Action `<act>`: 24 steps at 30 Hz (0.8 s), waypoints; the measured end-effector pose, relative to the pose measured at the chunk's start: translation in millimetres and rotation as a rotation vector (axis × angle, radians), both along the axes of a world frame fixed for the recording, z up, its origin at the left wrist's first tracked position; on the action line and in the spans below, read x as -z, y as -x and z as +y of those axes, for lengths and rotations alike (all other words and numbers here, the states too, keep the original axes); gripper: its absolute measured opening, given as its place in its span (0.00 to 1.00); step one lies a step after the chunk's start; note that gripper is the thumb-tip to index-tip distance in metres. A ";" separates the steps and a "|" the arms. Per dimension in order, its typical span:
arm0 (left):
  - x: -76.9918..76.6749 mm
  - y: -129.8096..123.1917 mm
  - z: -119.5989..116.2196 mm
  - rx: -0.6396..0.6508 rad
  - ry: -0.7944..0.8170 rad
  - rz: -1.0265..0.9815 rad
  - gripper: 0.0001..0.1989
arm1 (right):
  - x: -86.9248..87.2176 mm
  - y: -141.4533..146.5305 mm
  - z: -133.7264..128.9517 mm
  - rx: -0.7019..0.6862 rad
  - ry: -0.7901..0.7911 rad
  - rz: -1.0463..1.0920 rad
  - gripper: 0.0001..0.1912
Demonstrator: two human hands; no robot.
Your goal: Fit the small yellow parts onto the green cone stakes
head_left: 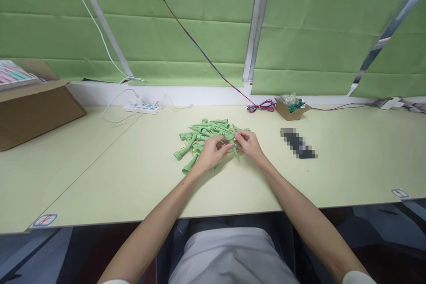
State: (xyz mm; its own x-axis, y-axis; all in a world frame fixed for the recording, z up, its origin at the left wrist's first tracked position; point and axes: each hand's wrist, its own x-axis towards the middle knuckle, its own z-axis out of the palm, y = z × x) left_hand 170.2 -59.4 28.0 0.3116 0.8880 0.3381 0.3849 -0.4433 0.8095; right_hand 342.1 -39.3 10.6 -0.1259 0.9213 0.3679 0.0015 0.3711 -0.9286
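Note:
A green plastic spike (236,153), with a wide ribbed cap at its top and its tip towards me, is held between my two hands over the table. My left hand (213,151) has its thumb and fingers closed at the left side of the cap. From the right, my right hand (250,144) pinches the same spike near the cap. Just behind and left of my hands lies a loose pile of similar green spikes (199,135), pointing in several directions. Small yellow bits show among them. My fingers hide part of the held spike.
At the left stands an open cardboard box (36,111); a white power strip (143,107) lies at the back. Bundled red and blue wire (261,106) sits beside a small cardboard box (289,112). A pixelated dark object (297,143) lies right of my hands.

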 end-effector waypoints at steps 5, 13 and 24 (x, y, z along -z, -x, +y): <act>4.4 -1.0 2.0 -0.048 -0.298 0.096 0.04 | -1.2 1.0 0.9 -0.014 0.033 0.004 0.29; 4.3 -3.8 4.6 -0.142 0.027 -0.115 0.09 | -4.0 5.1 -1.2 0.099 -0.035 0.032 0.26; -8.5 -2.9 0.5 0.247 0.854 -0.717 0.17 | -7.4 3.9 -5.8 0.070 -0.165 -0.128 0.23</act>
State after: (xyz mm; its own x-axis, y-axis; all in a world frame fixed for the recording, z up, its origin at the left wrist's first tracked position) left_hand 173.1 -58.9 36.6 0.4884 0.8545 -0.1768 -0.3087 0.3587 0.8809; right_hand 338.2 -45.1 18.0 -0.1188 0.8583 0.4992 0.1471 0.5125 -0.8460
